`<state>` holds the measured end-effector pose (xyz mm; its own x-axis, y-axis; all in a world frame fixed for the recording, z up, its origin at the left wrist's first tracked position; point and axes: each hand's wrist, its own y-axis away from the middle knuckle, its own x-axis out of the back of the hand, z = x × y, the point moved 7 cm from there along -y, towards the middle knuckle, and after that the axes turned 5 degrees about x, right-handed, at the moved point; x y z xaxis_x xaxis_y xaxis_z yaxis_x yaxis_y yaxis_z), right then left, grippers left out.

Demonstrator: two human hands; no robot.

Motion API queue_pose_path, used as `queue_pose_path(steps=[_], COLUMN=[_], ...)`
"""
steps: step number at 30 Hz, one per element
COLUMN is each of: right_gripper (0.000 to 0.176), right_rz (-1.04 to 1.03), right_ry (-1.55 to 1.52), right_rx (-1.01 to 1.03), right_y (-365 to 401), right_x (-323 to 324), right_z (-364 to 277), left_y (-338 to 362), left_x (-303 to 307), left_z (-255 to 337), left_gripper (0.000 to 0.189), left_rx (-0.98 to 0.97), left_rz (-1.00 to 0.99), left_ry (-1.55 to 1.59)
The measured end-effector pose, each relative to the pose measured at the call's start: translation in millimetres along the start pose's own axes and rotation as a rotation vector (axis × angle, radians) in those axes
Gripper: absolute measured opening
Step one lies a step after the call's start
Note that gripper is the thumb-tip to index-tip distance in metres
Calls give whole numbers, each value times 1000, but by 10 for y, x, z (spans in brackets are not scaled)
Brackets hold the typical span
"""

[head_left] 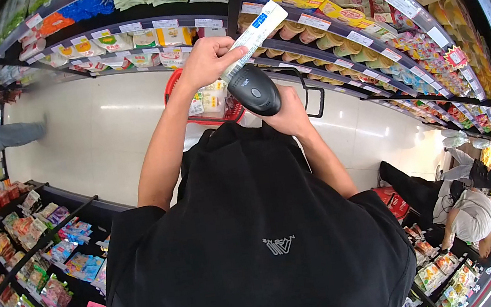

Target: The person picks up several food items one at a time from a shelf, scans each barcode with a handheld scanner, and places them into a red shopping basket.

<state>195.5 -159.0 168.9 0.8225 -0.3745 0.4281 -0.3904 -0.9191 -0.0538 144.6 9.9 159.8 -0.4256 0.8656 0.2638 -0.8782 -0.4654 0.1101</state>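
Observation:
My left hand [207, 61] pinches a long white packet with a blue label [259, 26], tilted with its far end toward the shelves. A black handheld barcode scanner [254, 91] sits in my right hand [290, 114], fingers wrapped round its grip and partly hidden behind it. The scanner's head overlaps the packet's lower end in this view. Below both hands, a red shopping basket [169, 90] stands on the floor, partly covered by my left arm and the scanner. White packaged goods [211, 100] lie in it.
Shelves with price tags [164, 23] and bagged goods run along the front. Cup-shaped packs [313, 34] fill the right-hand shelves. Behind me on the left is a rack of colourful packets [79, 265]. A person in a light shirt [465, 217] is at the right; a grey trouser leg [14, 134] shows at left.

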Motion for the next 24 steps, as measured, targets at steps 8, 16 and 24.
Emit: queue_pose_path(steps=[8, 16, 24], right_gripper=[36, 40, 40], right_rz=[-7, -63, -86], right_ry=[5, 38, 47], right_rx=[-30, -117, -114], right_y=[15, 49, 106], right_x=[-29, -1, 18], right_z=[44, 70, 150], left_y=[54, 54, 78], left_x=[-36, -76, -160], left_z=[16, -11, -22], left_gripper=[37, 40, 40], left_rx=[-29, -57, -48], left_rz=[24, 31, 31], left_ry=[-44, -79, -8])
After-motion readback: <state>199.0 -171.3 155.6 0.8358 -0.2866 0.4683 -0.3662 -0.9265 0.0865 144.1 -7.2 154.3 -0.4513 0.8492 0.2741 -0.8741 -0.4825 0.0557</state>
